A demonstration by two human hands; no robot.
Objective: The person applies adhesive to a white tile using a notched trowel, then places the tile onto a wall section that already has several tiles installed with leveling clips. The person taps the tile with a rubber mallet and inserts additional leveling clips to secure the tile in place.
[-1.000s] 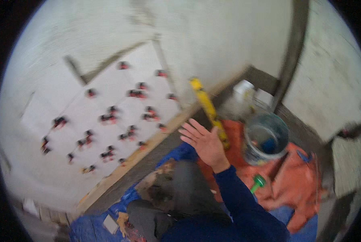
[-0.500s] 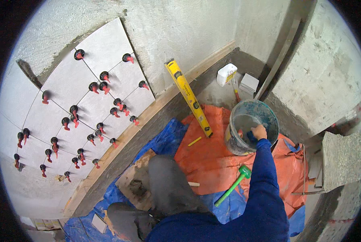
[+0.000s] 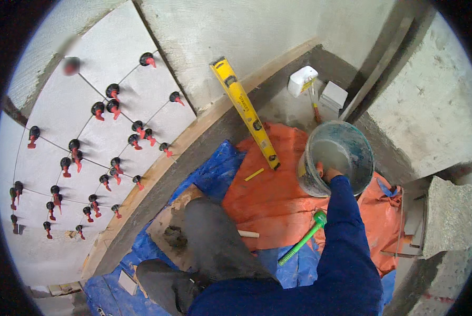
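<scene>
One bucket (image 3: 335, 158) stands on the orange sheet (image 3: 278, 200) near the corner of the room, its walls smeared grey and a pale grey mix lying in its bottom. The right hand (image 3: 328, 172) reaches over the near rim into it; whether its fingers are apart or closed on anything cannot be told, since the rim and sleeve hide them. The left hand is out of view. Just left of the bucket a yellow spirit level (image 3: 245, 111) leans with its foot on the orange sheet and its top against the wall. A green-handled mallet (image 3: 303, 238) lies near the bucket's front, beside the blue tarp (image 3: 215, 171). Behind the bucket, a white container (image 3: 302, 80) and a stack of white tiles (image 3: 333, 96) crowd the corner. Open floor is scarce; a wooden batten (image 3: 157, 171) edges the tiled wall (image 3: 88, 158).
</scene>
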